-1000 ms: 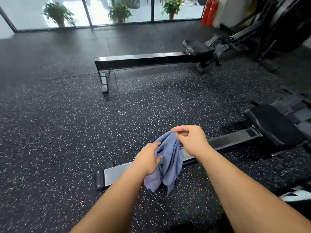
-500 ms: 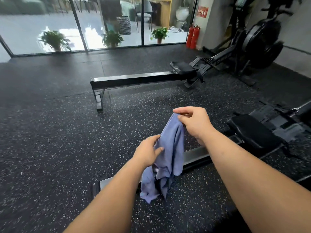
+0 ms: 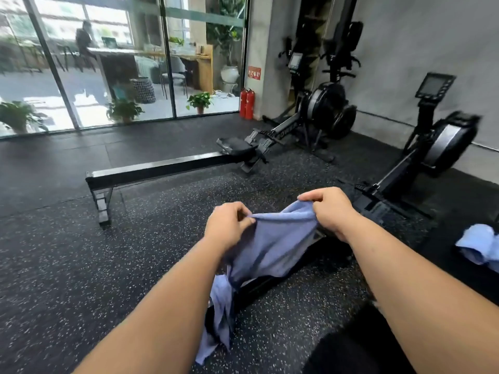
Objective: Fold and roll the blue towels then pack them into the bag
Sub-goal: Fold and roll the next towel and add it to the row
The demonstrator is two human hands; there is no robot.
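Black speckled rubber floor (image 3: 67, 265): black rowing machine (image 3: 167, 168) ahead, second black rower (image 3: 442, 147) right, crumpled light-blue towel (image 3: 479, 245) far right, red fire extinguishers (image 3: 247, 103) by wall.

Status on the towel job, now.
Done: no towel looks folded or rolled. In hand: left hand and right hand pinch the top edge of one blue towel, spread out. Left: fold, roll, pack it; a second towel lies crumpled at right; no bag in view.
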